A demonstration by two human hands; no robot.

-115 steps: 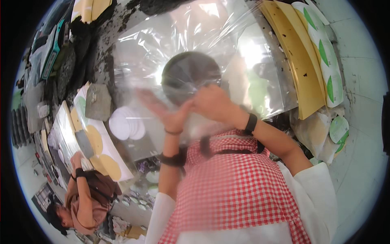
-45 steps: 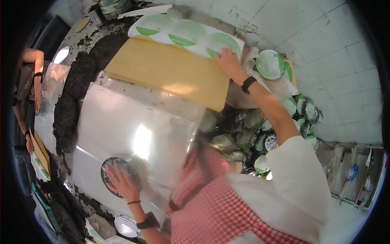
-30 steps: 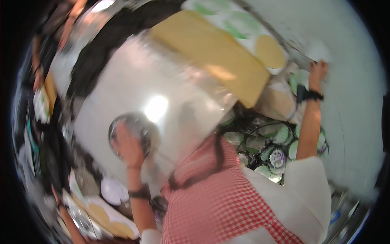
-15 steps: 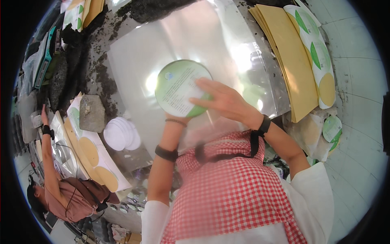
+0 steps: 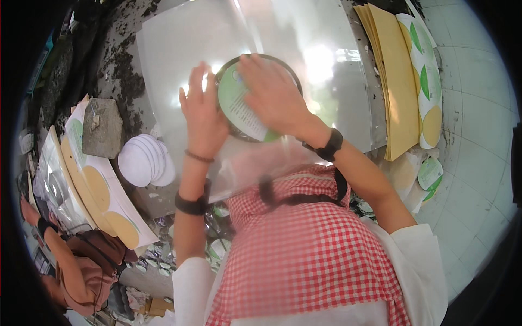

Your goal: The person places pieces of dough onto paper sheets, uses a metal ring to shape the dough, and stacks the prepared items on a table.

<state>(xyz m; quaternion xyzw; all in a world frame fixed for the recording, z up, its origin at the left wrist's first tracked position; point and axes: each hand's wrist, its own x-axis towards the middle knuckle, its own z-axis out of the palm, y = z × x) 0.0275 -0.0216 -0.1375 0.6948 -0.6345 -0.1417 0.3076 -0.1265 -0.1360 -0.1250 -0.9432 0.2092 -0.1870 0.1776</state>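
A round green-and-white label (image 5: 235, 103) lies within a dark circular rim (image 5: 296, 74) on a large sheet of clear plastic (image 5: 174, 41). My right hand (image 5: 278, 96) rests over the label with its fingers stretched out flat, covering its upper right part. Just left of the rim, my left hand (image 5: 205, 111) has its fingers spread and pointing away from me, with nothing held in it. Whether the left palm touches the rim cannot be made out. Glare crosses the plastic around both hands.
Left of the sheet are white paper discs (image 5: 144, 163), a grey stone block (image 5: 103, 127) and a printed label strip (image 5: 117, 190). Tan sheets (image 5: 399, 81) and another label strip (image 5: 431, 81) lie at right. At lower left, a person (image 5: 81, 266) works nearby.
My left hand has come out from beneath the label and now lies open beside it. My right hand has moved up and flattened over the label. The whole view has shifted slightly.
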